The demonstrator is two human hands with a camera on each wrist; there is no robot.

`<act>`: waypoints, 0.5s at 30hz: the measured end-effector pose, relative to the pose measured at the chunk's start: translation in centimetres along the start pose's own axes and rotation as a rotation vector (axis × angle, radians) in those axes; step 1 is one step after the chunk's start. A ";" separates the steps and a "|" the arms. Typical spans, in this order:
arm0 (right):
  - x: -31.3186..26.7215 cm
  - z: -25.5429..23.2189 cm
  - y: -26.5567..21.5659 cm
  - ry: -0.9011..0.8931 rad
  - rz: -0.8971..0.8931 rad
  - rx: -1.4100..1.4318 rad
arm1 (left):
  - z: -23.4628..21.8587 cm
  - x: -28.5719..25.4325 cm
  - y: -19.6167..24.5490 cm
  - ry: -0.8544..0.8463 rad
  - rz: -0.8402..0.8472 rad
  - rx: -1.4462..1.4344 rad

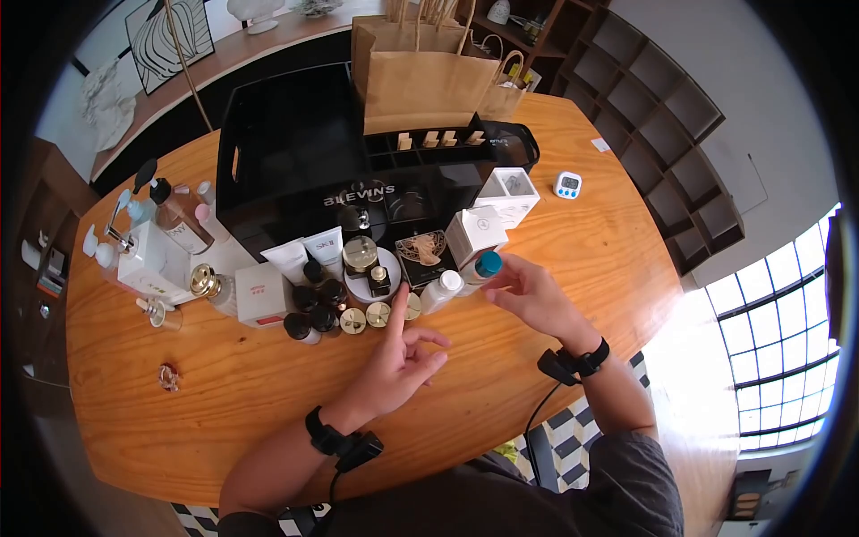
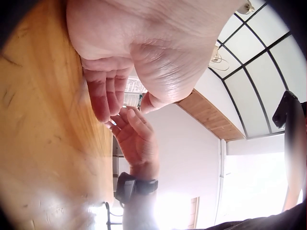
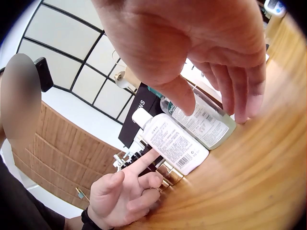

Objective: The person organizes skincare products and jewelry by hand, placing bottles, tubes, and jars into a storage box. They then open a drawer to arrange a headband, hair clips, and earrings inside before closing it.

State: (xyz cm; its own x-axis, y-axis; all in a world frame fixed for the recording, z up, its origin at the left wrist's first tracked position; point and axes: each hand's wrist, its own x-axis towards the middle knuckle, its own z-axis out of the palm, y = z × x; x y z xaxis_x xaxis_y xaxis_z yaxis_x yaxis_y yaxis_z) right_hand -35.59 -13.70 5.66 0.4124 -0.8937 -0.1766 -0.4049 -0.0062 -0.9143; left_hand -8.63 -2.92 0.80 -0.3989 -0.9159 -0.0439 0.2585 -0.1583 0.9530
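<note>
My left hand [image 1: 391,370] is low over the table, index finger extended toward the gold-lidded jars [image 1: 378,315] and the other fingers loosely bent with nothing in them. Just right of that fingertip stands a white bottle [image 3: 175,143] with a white cap and printed label. Beside it is a clear bottle [image 3: 206,120] with a teal cap [image 1: 488,263]. My right hand [image 1: 534,297] is at this bottle's right side, fingers relaxed and the thumb overlapping its label in the right wrist view. A black box with a gold-toned design [image 1: 424,255] lies behind the white bottle.
A large black organizer [image 1: 295,210] stands behind, with paper bags [image 1: 420,89] beyond it. White boxes [image 1: 477,234] and a timer [image 1: 567,185] are to the right. Pump bottles [image 1: 179,219], tubes [image 1: 324,251] and dark-capped bottles [image 1: 301,328] crowd the left. A small glass-like piece [image 1: 168,376] lies front left.
</note>
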 end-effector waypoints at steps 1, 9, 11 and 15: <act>0.0 0.1 0.3 0.020 -0.001 0.002 | 0.0 0.0 -0.1 -0.004 -0.001 0.002; -0.6 0.3 0.9 0.054 -0.026 -0.021 | 0.2 -0.4 -0.3 0.005 0.030 0.029; -0.9 0.4 0.9 0.065 -0.029 -0.037 | 0.3 -0.5 -0.4 0.021 0.034 0.038; -1.8 0.8 0.2 0.127 0.030 -0.170 | 0.2 -0.6 -0.5 0.052 0.058 0.047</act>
State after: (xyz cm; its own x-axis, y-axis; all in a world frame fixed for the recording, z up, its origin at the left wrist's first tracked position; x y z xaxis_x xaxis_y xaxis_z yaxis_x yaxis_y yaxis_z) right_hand -35.82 -11.74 5.48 0.2958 -0.9440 -0.1459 -0.5519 -0.0443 -0.8327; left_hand -8.72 -2.16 0.43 -0.3381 -0.9411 -0.0022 0.2376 -0.0876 0.9674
